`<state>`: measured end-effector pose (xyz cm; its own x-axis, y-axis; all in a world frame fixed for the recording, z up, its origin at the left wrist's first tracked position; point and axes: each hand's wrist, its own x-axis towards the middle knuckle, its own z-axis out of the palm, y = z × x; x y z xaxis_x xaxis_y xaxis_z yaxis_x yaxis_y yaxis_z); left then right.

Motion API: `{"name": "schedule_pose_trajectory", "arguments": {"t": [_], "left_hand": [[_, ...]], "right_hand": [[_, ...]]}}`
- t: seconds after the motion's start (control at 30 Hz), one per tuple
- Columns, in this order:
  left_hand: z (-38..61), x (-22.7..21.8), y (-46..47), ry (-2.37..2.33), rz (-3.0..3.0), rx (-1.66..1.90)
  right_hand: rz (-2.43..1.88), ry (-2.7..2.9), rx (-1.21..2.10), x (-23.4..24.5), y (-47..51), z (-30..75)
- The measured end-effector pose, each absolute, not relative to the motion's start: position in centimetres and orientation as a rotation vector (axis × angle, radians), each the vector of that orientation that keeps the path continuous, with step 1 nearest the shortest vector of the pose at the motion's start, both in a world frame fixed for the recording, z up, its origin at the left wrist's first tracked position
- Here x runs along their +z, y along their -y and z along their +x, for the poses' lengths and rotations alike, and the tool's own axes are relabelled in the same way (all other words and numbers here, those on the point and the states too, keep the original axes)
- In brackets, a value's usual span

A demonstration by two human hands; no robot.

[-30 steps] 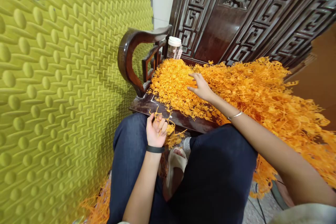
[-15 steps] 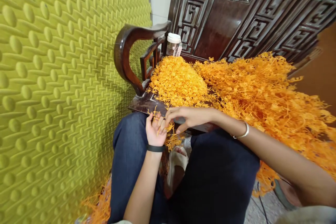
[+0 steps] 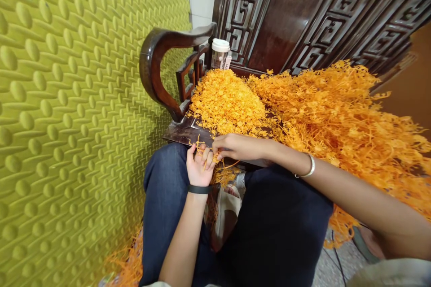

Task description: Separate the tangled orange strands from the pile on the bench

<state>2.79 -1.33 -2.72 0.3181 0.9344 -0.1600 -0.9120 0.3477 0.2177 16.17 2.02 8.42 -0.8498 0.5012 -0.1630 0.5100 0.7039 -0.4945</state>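
My left hand (image 3: 198,168) is over my left knee, fingers closed on a small bunch of orange plastic sprigs (image 3: 218,168). My right hand (image 3: 235,147) rests against it from the right, its fingertips pinched on the same bunch. Just beyond both hands lies a large heap of orange plastic sprigs (image 3: 303,107) covering the seat of a dark carved wooden bench (image 3: 183,132).
A yellow-green bumpy foam mat (image 3: 67,121) stands on the left. The bench's curved armrest (image 3: 158,49) and a white-lidded jar (image 3: 220,54) are at the back. More orange sprigs lie on the floor (image 3: 126,264) beside my legs.
My right hand has come back from the heap to the bunch in my left hand and closed on it. The left hand has barely moved.
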Motion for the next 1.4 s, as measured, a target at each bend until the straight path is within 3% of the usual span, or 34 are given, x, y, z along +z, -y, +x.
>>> {"name": "schedule_pose_trajectory", "arguments": {"t": [0.17, 0.53, 1.03, 1.13, 1.27, 1.4], "left_hand": [[2.8, -2.6, 1.5, -0.25, 0.11, 1.211], [2.7, -2.1, 1.4, -0.179, 0.113, 1.273], [2.5, -1.5, 1.3, -0.196, 0.107, 1.279], [2.3, -2.1, 1.5, -0.212, 0.114, 1.243], [2.8, -2.7, 1.7, -0.226, 0.123, 1.203], [4.0, -3.0, 1.7, -0.242, 0.128, 1.141]], "right_hand": [[0.902, -2.92, -0.877, 7.9, -2.4, 16.3], [1.611, -2.883, -0.973, 5.7, -3.3, 15.3], [1.962, -2.885, -0.895, 6.8, -3.9, 14.7], [2.424, -2.987, -0.638, 9.3, -7.1, 18.5], [2.915, -3.15, 0.192, 11.1, -10.1, 24.6], [2.858, -3.155, 0.271, 9.6, -9.9, 25.0]]}}
